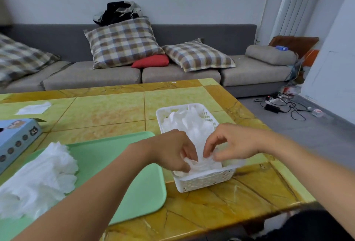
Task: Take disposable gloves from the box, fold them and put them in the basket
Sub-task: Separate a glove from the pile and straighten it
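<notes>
Over near end of basket (206, 184), both sets of fingertips pinch a folded glove (201, 162), L hand (172, 149) + R hand (230, 144) prob tucking it onto stack so fold holds; loose gloves (36, 181) wait on green tray (138, 192), box (16, 140) far left

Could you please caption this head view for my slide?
Both hands tuck a thin white folded glove into the white perforated plastic basket.
</notes>
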`<action>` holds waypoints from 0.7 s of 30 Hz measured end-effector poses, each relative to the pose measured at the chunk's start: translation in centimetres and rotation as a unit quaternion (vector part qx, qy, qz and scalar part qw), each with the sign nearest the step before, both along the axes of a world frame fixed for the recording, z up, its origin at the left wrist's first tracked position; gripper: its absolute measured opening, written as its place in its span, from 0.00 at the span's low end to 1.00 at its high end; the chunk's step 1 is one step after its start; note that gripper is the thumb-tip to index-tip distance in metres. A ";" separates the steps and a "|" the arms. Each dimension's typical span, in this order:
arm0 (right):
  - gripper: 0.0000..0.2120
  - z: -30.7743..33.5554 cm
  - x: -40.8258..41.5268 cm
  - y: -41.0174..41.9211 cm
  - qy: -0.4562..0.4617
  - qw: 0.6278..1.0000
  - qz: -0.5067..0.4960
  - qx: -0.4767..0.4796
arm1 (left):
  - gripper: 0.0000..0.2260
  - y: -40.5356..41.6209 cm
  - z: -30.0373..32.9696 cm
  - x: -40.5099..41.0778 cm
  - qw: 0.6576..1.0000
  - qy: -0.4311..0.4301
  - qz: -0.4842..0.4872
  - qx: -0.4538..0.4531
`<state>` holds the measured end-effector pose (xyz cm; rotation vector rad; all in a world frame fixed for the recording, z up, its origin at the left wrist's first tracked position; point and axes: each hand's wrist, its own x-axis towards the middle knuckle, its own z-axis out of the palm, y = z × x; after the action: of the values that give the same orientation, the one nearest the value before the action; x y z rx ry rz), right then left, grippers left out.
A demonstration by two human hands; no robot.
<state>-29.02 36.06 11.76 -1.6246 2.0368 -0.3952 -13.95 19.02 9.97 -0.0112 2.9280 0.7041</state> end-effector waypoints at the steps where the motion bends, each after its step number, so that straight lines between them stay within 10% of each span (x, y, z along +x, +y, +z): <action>1: 0.06 0.4 -0.1 -0.5 -0.029 0.999 -0.022 -0.024 | 0.11 -0.1 0.6 -0.1 0.999 -0.009 0.021 0.034; 5: 0.08 0.5 -1.0 -4.4 0.051 0.994 -0.056 -0.079 | 0.08 -1.2 1.4 -2.3 0.982 0.114 0.140 -0.049; 9: 0.20 -1.0 -1.6 -8.2 0.135 0.989 -0.061 0.012 | 0.12 -1.3 0.8 -4.1 0.958 0.045 0.179 -0.217; 16: 0.70 -1.9 -2.5 -9.1 0.161 0.980 -0.114 -0.005 | 0.19 -1.2 -0.2 -4.7 0.935 -0.006 0.186 -0.303; 21: 0.59 -2.3 -1.8 -7.8 0.140 0.987 -0.077 0.015 | 0.28 -1.9 -0.6 -4.2 0.925 -0.037 0.188 -0.329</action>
<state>-30.85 28.27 9.42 -1.5845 2.3740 -0.1963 -18.12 17.08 9.37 -0.6573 2.9551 -0.2792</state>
